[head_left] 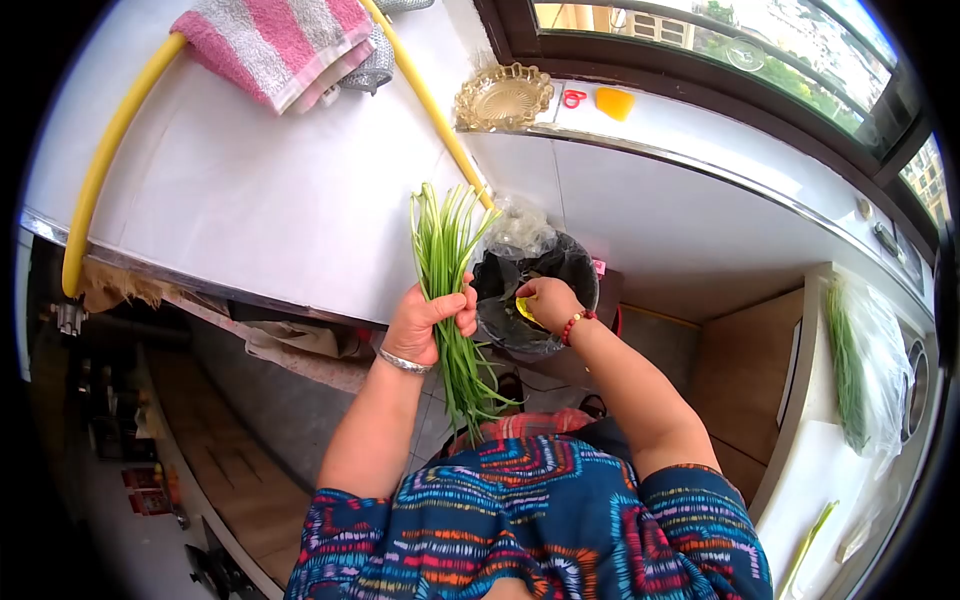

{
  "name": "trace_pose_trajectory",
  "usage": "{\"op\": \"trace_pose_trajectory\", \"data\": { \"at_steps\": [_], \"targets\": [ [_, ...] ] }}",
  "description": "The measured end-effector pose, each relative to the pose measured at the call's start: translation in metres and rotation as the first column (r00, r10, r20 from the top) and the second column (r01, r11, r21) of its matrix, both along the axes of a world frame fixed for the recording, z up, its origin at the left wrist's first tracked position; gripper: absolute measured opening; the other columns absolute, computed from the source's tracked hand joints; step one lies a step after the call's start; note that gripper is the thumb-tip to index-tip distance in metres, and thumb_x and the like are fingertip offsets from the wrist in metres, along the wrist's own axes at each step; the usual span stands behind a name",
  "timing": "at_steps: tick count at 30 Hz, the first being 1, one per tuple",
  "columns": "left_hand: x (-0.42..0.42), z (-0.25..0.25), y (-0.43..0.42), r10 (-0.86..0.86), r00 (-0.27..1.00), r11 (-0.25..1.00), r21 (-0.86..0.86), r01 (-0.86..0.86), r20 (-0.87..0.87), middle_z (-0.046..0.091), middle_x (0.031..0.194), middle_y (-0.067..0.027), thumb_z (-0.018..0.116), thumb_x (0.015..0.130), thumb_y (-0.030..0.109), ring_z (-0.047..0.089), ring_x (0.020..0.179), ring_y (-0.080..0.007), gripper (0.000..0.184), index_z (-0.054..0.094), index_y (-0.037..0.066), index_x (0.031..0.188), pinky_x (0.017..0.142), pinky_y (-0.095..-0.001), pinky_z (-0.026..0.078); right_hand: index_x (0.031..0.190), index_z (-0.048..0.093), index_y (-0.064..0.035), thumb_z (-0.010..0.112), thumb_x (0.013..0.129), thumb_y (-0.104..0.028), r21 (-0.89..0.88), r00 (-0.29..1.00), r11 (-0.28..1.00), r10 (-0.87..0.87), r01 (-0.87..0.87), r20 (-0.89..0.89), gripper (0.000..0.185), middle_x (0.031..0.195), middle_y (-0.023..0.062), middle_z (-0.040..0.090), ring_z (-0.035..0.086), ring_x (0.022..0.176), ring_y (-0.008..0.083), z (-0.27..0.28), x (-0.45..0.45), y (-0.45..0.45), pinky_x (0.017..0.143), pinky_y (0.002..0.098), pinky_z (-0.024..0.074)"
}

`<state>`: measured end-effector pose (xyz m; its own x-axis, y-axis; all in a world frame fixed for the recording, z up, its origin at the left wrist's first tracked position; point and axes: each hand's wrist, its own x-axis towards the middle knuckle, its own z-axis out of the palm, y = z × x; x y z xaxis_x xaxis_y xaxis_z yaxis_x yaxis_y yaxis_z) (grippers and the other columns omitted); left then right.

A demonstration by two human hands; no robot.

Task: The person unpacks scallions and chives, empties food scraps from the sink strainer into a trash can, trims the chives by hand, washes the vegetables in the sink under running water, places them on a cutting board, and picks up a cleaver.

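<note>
A bunch of long green garlic chives (450, 270) is gripped in my left hand (428, 322), the fingers wrapped around its middle. The pale stem ends point away from me and the leaf tips hang toward my body. My right hand (553, 303), with a red bead bracelet at the wrist, is over a bin lined with a black bag (572, 268). Pinched in its fingers is a small bright yellow piece (525, 309), whose kind I cannot make out. Crumpled clear plastic (520, 228) lies at the bin's far rim.
On the white counter (270, 190) lie a yellow hose (125, 130) and a pink striped towel (285, 45). An amber glass dish (505, 97) sits on the window ledge. More chives (845, 360), a plastic bag (882, 350) and a white board (815, 475) are at right.
</note>
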<state>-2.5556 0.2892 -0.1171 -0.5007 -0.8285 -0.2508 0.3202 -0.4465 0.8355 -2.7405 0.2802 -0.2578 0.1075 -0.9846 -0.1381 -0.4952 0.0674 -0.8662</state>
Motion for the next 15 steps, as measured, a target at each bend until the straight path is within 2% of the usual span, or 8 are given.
{"op": "trace_pose_trajectory", "data": {
  "at_steps": [3,5,6,8,9,11,12,15],
  "targets": [
    [-0.002,0.003,0.001,0.057,0.995,0.994,0.096,-0.050,-0.081,0.057,0.076,-0.0111,0.054,0.073,0.004,0.052,0.059,-0.0178,0.027,0.048,-0.001,0.099,0.053,-0.0315,0.042,0.075,0.062,-0.0025,0.066,0.067,-0.019,0.097,0.987,0.995,-0.047,0.032,0.153,0.019,0.069,0.0122,0.060,0.058,0.066,0.0230,0.043,-0.001,-0.006,0.064,0.0315,0.0453],
    [-0.002,0.002,0.000,0.061,0.994,0.990,0.131,-0.050,-0.087,0.057,0.076,-0.0113,0.051,0.072,0.003,0.054,0.061,-0.0190,0.028,0.048,0.000,0.100,0.054,-0.0323,0.044,0.071,0.060,-0.0011,0.066,0.070,-0.022,0.096,0.984,0.995,-0.051,0.035,0.169,0.022,0.065,0.0095,0.060,0.057,0.060,0.0191,0.056,-0.002,-0.010,0.059,0.0305,0.0445],
    [-0.003,0.005,0.000,0.071,0.996,0.986,0.152,-0.063,-0.049,0.057,0.076,-0.0114,0.051,0.073,0.003,0.055,0.061,-0.0196,0.027,0.048,0.000,0.100,0.055,-0.0323,0.046,0.070,0.059,-0.0008,0.066,0.072,-0.023,0.098,0.951,0.995,-0.065,0.037,0.302,0.024,0.065,0.0075,0.059,0.056,0.060,0.0158,0.057,-0.001,-0.012,0.058,0.0286,0.0440],
    [-0.003,0.005,-0.001,0.077,0.997,0.982,0.173,-0.074,-0.012,0.056,0.076,-0.0115,0.050,0.073,0.003,0.056,0.062,-0.0203,0.026,0.048,0.000,0.099,0.055,-0.0323,0.047,0.070,0.055,0.0003,0.064,0.077,-0.019,0.093,0.809,0.996,-0.056,0.002,0.584,0.022,0.064,0.0033,0.058,0.055,0.061,0.0091,0.071,0.003,-0.010,0.056,0.0245,0.0439],
    [-0.003,0.002,-0.001,0.063,0.997,0.984,0.163,-0.068,0.034,0.057,0.076,-0.0110,0.050,0.074,0.002,0.057,0.063,-0.0202,0.026,0.048,0.000,0.099,0.055,-0.0316,0.048,0.070,0.055,0.0003,0.064,0.077,-0.019,0.095,0.811,0.996,-0.058,0.004,0.583,0.022,0.064,0.0033,0.058,0.055,0.061,0.0091,0.082,0.005,-0.006,0.056,0.0245,0.0439],
    [-0.005,0.000,0.000,0.048,0.996,0.986,0.154,-0.060,0.077,0.057,0.076,-0.0106,0.049,0.074,0.002,0.058,0.063,-0.0202,0.025,0.048,0.000,0.099,0.055,-0.0309,0.048,0.076,0.052,0.0021,0.061,0.077,-0.007,0.011,0.546,0.991,0.063,-0.131,0.836,0.013,0.064,0.0044,0.058,0.057,0.059,0.0113,0.104,0.010,0.004,0.054,0.0246,0.0454],
    [-0.007,0.000,0.000,0.039,0.990,0.994,0.093,-0.052,0.137,0.056,0.077,-0.0099,0.049,0.074,0.001,0.058,0.063,-0.0191,0.025,0.048,0.001,0.099,0.055,-0.0298,0.048,0.078,0.050,0.0036,0.059,0.077,-0.001,0.026,0.589,0.988,0.070,-0.154,0.805,0.010,0.064,0.0061,0.058,0.059,0.056,0.0139,0.119,0.011,0.009,0.051,0.0250,0.0466],
    [-0.012,0.001,0.002,0.041,0.970,0.999,-0.008,-0.040,0.241,0.055,0.078,-0.0071,0.050,0.074,0.000,0.056,0.062,-0.0162,0.024,0.047,0.002,0.098,0.053,-0.0274,0.047,0.076,0.051,0.0027,0.060,0.076,-0.004,-0.015,0.755,0.994,0.095,-0.113,0.649,0.011,0.063,0.0076,0.059,0.059,0.051,0.0141,0.128,0.015,0.014,0.048,0.0245,0.0456]
  ]
}}
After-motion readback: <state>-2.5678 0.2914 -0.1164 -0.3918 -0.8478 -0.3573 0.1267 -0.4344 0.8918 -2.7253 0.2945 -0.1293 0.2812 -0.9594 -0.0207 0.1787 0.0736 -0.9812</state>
